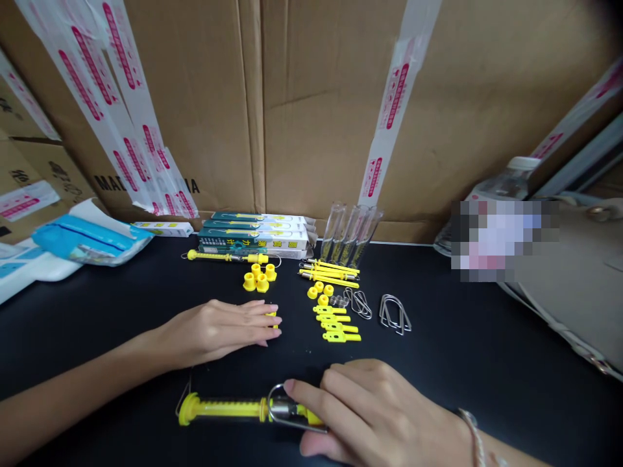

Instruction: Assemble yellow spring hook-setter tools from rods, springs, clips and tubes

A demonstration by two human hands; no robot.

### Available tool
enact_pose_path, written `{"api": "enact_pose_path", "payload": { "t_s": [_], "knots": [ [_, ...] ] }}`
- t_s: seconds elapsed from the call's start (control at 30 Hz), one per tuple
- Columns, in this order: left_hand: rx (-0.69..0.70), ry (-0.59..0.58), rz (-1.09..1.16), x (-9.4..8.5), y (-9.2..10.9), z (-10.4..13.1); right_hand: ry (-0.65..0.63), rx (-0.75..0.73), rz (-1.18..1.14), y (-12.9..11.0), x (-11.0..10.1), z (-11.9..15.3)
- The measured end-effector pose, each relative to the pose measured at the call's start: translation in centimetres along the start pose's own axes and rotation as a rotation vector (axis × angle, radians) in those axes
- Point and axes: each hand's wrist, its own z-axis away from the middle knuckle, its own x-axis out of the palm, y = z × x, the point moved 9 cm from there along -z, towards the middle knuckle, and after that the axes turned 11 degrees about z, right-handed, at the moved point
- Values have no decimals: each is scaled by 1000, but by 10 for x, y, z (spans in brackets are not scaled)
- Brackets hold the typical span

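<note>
In the lower middle, a clear-tubed spring scale with a yellow inner scale and yellow end cap lies level above the black table. My right hand is closed around its right end, the index finger against the wire loop handle. A thin metal hook sticks out at its left end. Farther up, my left hand has its fingers together over a small yellow plastic piece, mostly hidden beneath them. Several yellow flanged caps stand just beyond that hand.
Yellow flat hook pieces, small rings, wire handles, inner rods and clear tubes lie mid-table. A finished spring scale rests before printed boxes. A bottle and bag stand right; a blue packet left.
</note>
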Motion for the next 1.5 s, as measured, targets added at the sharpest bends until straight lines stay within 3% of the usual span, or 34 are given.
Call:
{"api": "enact_pose_path", "payload": {
  "t_s": [0.3, 0.53, 0.63, 0.73, 0.87, 1.0, 1.2, 1.5],
  "knots": [
    [-10, 8, 1, -4, 3, -4, 0, 5, -8, 1, 2, 1],
    [-11, 183, -64, -28, 0, -19, 9, 3, 7, 1, 3, 1],
    [37, 59, -189, -23, 0, -48, 20, 12, 26, 2, 3, 1],
    [-14, -110, -249, -6, -12, -80, 32, 29, 41, 3, 2, 2],
    [-15, -173, -259, 15, -24, -104, 39, 29, 40, 4, 2, 1],
    [-21, -175, -249, 27, -35, -103, 56, 25, 58, 4, 0, 1],
    [-73, -64, -268, 25, -43, -94, 90, 37, 72, 3, -3, 3],
    [-88, -21, -292, 23, -41, -92, 93, 46, 88, 4, -3, 2]
  ]
}}
